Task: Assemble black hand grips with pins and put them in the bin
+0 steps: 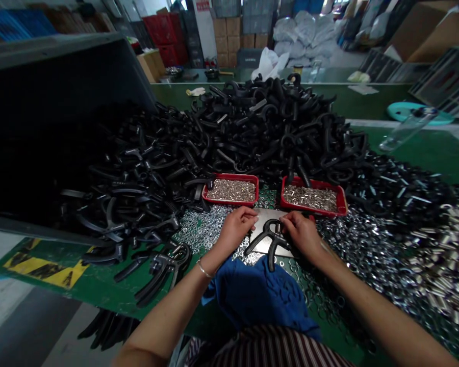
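A black two-legged hand grip (pixel 268 235) lies over a flat metal plate (pixel 260 218), its curved end away from me and its legs spread toward me. My right hand (pixel 299 228) is closed at its upper right side, fingers around a small metal part there. Left of the hand grip, my left hand (pixel 240 225) is closed in a pinch above the plate's left edge. Whatever lies between those fingertips is too small to make out. Just beyond my hands stand two red trays, the left tray (pixel 257 189) and the right tray (pixel 342 200), both holding small metal pins.
Black plastic handles (pixel 260 127) form a large heap behind the trays, spilling from a dark bin (pixel 137 66) at left. Loose nuts (pixel 199 229) surround the plate. Springs (pixel 382 250) and metal sleeves (pixel 439 260) pile up at right. Several assembled grips (pixel 162 270) lie left.
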Tool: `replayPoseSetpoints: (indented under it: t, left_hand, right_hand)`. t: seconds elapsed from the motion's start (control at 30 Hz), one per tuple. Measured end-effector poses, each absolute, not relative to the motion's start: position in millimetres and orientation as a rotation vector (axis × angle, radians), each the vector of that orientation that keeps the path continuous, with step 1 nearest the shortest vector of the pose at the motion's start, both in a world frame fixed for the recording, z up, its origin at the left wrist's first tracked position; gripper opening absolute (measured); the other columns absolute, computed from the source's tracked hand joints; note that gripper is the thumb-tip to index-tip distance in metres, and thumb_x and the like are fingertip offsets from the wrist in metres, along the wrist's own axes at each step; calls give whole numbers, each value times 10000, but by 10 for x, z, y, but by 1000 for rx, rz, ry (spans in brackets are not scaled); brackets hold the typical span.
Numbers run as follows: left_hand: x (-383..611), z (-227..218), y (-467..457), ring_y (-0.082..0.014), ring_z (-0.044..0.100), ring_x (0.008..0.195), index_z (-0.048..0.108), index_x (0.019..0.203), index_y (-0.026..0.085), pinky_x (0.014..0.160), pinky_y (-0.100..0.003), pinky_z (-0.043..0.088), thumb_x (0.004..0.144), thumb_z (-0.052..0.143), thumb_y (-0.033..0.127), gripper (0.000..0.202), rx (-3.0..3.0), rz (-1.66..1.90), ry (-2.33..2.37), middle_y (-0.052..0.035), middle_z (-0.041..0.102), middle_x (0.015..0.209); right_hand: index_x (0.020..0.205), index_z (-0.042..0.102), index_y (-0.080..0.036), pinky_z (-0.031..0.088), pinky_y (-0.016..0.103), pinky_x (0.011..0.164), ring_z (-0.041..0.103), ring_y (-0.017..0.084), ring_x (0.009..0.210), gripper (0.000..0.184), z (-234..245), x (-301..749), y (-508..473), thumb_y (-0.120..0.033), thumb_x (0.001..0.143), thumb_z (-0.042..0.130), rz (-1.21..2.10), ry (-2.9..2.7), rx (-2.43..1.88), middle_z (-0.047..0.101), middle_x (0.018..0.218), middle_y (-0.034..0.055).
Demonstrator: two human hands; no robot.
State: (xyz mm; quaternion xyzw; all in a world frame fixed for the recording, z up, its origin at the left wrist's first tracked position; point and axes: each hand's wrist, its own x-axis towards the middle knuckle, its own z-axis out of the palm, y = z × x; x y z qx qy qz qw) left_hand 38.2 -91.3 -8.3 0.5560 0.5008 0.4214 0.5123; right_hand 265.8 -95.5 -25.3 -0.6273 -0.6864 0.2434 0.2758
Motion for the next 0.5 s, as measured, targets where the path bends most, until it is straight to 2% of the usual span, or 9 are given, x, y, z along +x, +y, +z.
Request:
replayPoseSetpoints:
  t: [0.1, 0.2, 0.33, 0.43, 0.5]
  left_hand:
    - [429, -83, -1009, -120, 632, 614, 629, 895, 179, 601, -233, 498, 823, 689, 310, 161, 1346, 983, 1219, 13, 655, 758]
    - [553, -113, -1058, -123, 610, 633, 635, 846, 184, 614, -237, 480, 859, 663, 335, 154, 1467, 935, 1260, 20, 644, 742]
    - [701, -150, -1126, -160, 609, 775, 632, 809, 178, 754, -289, 490, 889, 641, 285, 134, 1801, 830, 1416, -13, 636, 833]
    - [771, -155, -1172, -192, 607, 897, 619, 806, 169, 849, -317, 483, 901, 633, 250, 125, 2027, 761, 1522, -48, 612, 916]
    - [801, -154, -1180, -196, 607, 913, 613, 812, 169, 853, -314, 481, 912, 621, 243, 125, 2092, 726, 1561, -53, 602, 922]
  right_hand:
    - [905, 626, -214, 407, 381, 859, 679, 230, 743, 305, -256, 2648, -975, -441, 985, 440, 552, -1995, -1708, 730, 777, 45]
    - [957, 629, -205, 408, 389, 835, 688, 254, 758, 306, -250, 2623, -990, -425, 999, 421, 411, -2126, -1764, 743, 843, 82]
    - [958, 613, -204, 428, 344, 721, 695, 259, 744, 294, -231, 2577, -992, -413, 1010, 413, 401, -2197, -1769, 750, 885, 105]
    - [982, 617, -210, 440, 361, 735, 703, 269, 766, 261, -168, 2594, -980, -398, 1006, 437, 328, -2283, -1797, 755, 891, 105]
    - [1043, 614, -223, 454, 355, 732, 706, 269, 820, 248, -100, 2676, -998, -409, 1001, 456, 316, -2324, -1779, 754, 942, 94]
